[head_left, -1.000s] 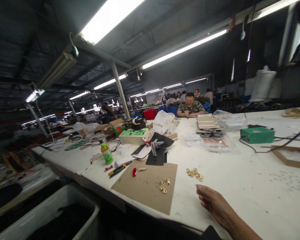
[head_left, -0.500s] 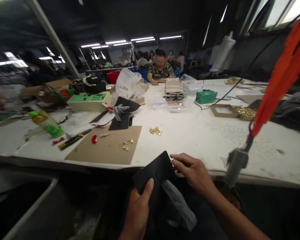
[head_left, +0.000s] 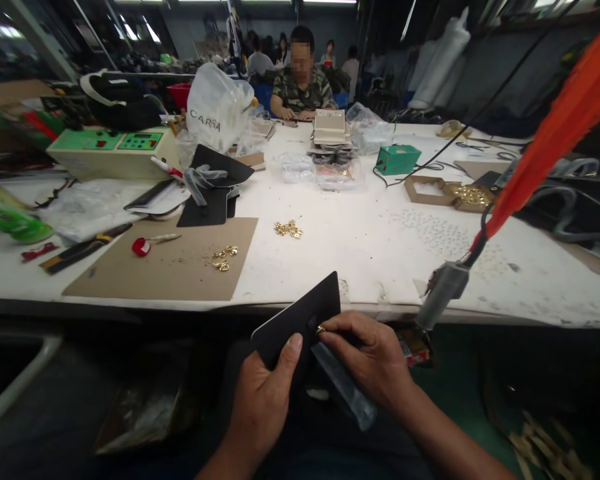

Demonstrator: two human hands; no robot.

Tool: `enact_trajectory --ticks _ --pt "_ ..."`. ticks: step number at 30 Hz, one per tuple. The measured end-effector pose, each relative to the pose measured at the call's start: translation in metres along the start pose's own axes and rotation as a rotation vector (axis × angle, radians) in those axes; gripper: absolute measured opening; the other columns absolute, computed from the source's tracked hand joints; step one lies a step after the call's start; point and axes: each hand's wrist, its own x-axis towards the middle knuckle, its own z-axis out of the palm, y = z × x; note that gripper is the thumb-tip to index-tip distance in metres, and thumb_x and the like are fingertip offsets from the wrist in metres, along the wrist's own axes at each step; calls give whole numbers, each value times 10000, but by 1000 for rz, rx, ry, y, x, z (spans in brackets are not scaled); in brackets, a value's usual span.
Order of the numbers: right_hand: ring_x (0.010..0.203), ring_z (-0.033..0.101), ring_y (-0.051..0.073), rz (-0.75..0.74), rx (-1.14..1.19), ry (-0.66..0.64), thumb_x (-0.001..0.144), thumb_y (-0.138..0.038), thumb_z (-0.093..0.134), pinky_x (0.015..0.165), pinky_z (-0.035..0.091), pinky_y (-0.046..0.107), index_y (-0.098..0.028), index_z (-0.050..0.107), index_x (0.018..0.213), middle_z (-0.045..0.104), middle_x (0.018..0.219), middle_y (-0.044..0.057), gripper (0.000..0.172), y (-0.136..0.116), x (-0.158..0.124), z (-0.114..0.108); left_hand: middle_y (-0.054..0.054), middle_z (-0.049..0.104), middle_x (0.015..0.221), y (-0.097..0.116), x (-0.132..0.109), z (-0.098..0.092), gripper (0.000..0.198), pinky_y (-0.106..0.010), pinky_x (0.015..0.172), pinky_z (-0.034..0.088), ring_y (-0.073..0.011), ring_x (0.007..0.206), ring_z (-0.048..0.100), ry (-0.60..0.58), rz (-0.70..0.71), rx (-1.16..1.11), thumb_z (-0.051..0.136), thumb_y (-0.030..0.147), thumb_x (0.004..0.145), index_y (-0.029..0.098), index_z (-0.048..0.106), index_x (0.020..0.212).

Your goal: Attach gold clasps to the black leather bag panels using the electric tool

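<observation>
"Can you read anything from here?"

"One word, on the bag (head_left: 215, 100). Black capitals, running slightly downhill to the right: C, A, R, something, A."

"Is that fourth one an S?"

"It could be. It's too misshapen for me to swear to it; the other four are plain enough."

"And the machine (head_left: 115, 160) just beside it?"

"The green panels (head_left: 91, 140) on top carry small markings, but they're too tiny for me to make out."

"What about the bottle (head_left: 15, 217)?"

"Blurred, green label (head_left: 23, 225) and all."

"The red packet (head_left: 416, 348) below the table (head_left: 340, 247) edge?"

"It looks printed, but I can't get a single letter."
</observation>
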Motion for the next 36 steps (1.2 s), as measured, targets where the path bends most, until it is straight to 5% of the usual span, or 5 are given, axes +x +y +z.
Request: enact_trajectory --ticks 6,18,26,30,36 --pt "838 730 156 -121 -32 13 955 -138 728 774 593 265 -229 751 1002 765 916 15 105 -2 -1 1 -52 819 1138 -4 0 1 494 -292 957 568 -288 1109 744 -27 48 23 642 550 963 172 764 1256" --pt "839 716 166 -89 -97 15 979 -153 699 756 577 292 -232 745 1006 757 936 35 96 -2 -4 8 -21 826 1050 -8 -7 3 411 -237 853 576 -257 1062 747 -66 115 58 610 507 995 201 794 1199" --pt "815 696 176 -146 -310 118 955 -152 734 779 513 355 -242 731 970 764 897 6 91 -5 -7 10 -32 792 1208 -13 -11 7 398 -287 977 574 -269 1208 700 -76 191 50 566 470 1025 229 738 1291" --pt "942 684 213 -113 -326 75 937 -132 693 857 510 396 -261 705 1165 753 1042 38 262 -13 -14 13 -56 785 1205 -17 -12 8 398 -329 1028 569 -261 1154 720 -61 223 20 558 455 1027 215 726 1296" --pt "1306 521 322 -74 -272 -109 789 -220 760 1100 454 501 -214 416 1528 558 1424 145 815 -26 -29 12 -79 755 1252 -15 -14 6 463 -404 1024 585 -299 1124 729 -86 357 49 658 466 946 247 680 1353"
